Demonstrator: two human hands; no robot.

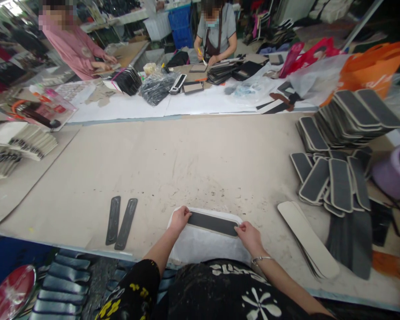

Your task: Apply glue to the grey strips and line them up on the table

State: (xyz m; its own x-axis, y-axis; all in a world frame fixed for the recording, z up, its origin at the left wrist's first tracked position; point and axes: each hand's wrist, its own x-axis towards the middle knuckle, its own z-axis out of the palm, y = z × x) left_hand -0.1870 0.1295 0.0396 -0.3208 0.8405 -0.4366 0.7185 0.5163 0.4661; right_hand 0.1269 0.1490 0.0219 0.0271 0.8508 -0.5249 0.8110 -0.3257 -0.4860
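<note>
the black shirt [203, 291] is printed white and yellow, the bracelet [262, 258] silvery.

On the tabletop [186, 155] I see a panel [213, 223] over a sheet [206, 247], two strips [113, 221] to its left, panel piles [341, 184] to its right, a bag [370, 71] behind those.

Single head cam, facing fwd & down, worktable [173, 151] close below, white-topped bench [206, 101] farther off in bkgd.
</note>
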